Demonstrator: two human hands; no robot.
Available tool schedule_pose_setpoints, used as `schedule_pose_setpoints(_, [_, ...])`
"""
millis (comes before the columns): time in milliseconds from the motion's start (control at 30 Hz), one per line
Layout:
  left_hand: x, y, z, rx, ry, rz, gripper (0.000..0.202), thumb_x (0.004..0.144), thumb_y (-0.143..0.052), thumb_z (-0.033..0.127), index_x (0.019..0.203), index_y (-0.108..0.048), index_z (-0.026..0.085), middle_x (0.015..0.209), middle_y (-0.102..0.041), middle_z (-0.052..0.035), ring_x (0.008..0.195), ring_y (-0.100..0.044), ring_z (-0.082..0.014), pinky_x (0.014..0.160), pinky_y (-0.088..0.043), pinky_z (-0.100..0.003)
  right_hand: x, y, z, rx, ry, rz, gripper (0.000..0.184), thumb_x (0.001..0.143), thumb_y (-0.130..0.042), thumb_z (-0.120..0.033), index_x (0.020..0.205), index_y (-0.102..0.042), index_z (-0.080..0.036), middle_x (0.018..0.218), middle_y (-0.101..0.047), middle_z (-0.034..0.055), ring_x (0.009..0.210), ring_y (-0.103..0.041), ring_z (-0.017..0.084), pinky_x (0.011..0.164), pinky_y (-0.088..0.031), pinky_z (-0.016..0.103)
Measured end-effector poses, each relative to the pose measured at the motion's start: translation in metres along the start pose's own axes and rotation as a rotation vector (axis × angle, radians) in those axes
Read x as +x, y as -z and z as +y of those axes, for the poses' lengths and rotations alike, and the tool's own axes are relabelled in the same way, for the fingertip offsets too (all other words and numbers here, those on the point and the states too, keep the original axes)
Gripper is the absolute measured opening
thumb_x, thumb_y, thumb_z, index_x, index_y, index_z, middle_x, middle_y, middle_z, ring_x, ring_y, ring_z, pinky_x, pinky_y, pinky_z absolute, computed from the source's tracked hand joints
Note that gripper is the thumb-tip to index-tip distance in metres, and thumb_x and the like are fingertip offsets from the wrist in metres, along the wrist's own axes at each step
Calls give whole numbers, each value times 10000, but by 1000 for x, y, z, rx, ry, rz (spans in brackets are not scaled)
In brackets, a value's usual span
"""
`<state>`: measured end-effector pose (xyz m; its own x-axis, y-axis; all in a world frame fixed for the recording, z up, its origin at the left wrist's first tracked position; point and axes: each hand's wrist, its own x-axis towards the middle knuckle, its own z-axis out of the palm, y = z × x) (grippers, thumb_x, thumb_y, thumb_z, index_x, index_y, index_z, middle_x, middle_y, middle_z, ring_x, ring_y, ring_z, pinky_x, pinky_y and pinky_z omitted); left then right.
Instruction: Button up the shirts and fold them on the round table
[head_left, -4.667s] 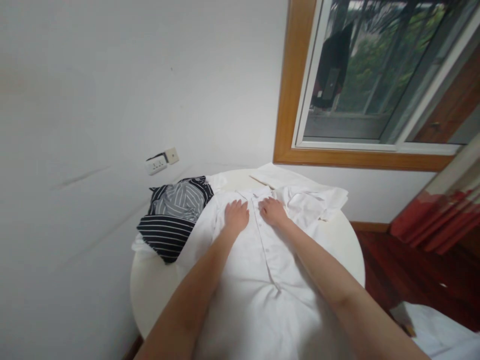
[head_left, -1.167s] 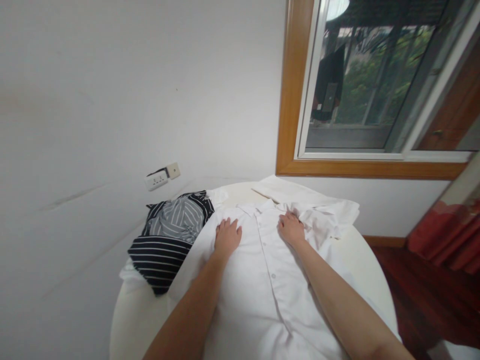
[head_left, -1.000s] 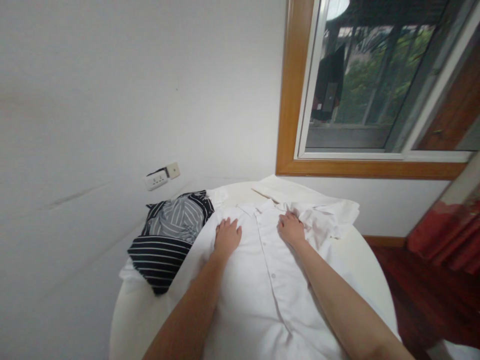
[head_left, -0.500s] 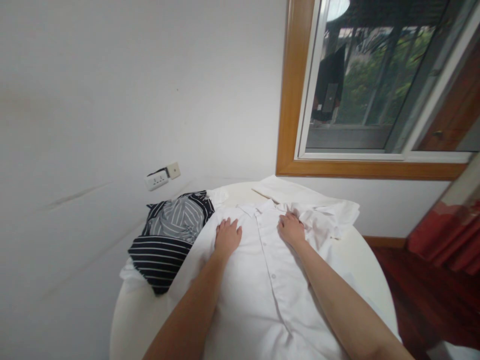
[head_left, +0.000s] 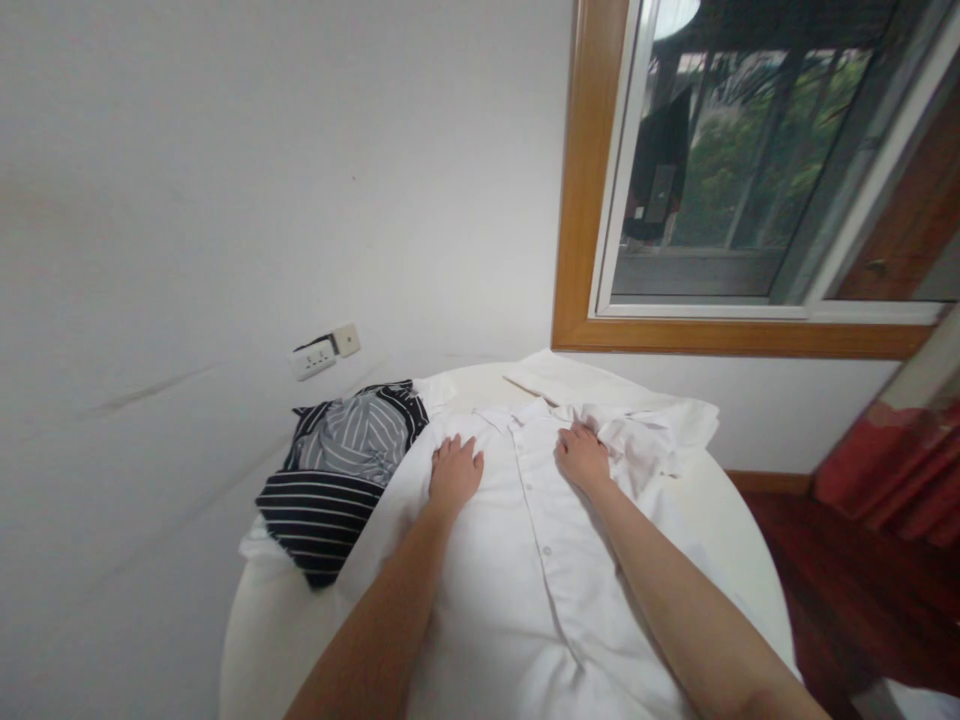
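A white button-up shirt (head_left: 499,580) lies front side up, its collar at the far end and its button line running toward me. My left hand (head_left: 456,470) rests flat on the left chest area, fingers a little spread, holding nothing. On the other side of the buttons, my right hand (head_left: 583,457) lies palm down near the shoulder, its fingers slightly bent on the cloth beside the bunched right sleeve. Both forearms cover part of the shirt.
A round white table (head_left: 750,540) carries the shirt. Striped black and grey cloth (head_left: 337,480) is piled at its left, and more white fabric (head_left: 600,385) lies at the back. Behind are a wall socket (head_left: 315,358) and a wood-framed window (head_left: 571,200); a red curtain (head_left: 885,470) hangs at right.
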<state>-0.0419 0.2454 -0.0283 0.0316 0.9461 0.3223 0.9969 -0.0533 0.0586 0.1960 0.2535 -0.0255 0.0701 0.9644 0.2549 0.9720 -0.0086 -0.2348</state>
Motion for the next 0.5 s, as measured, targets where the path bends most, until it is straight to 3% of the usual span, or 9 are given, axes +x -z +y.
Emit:
schedule_pose_setpoints(167, [1,-4,0,-10,22,4,466,919,-384,357,1328,-530,189,1402,-481,-145,1306,-404,-308,1052,-327,-481,2,-1,0,-22,-15,-53,399,942,-343,-328,1287,-527,-249,1431,-437,94,1330,-353,245,1007,-340,426])
schedule_pose_setpoints(333, [1,-9,-1,-15,92,-28,501,930,-352,392,1370,-487,196,1451,-424,-137,1339,-365,-324,1077,-296,-504,3,-2,0,-37,-3,-94,503,948,-328,-447,1377,-444,-210,1491,-353,129,1367,-296,269,1030,-300,451])
schedule_pose_setpoints(433, [0,-1,2,4,93,-12,509,928,-363,377,1366,-489,151,1430,-439,-175,1327,-377,-339,1070,-303,-509,-1,3,-3,-49,19,-45,494,943,-344,-455,1332,-501,-193,1434,-430,139,1323,-349,279,1011,-307,437])
schedule_pose_setpoints(500, [-1,8,8,7,11,39,498,922,-387,345,1367,-482,141,1418,-452,-179,1324,-381,-329,1079,-292,-505,-4,9,-8,-51,54,-20,420,942,-360,-394,1224,-593,-188,1319,-540,132,1232,-436,272,981,-322,413])
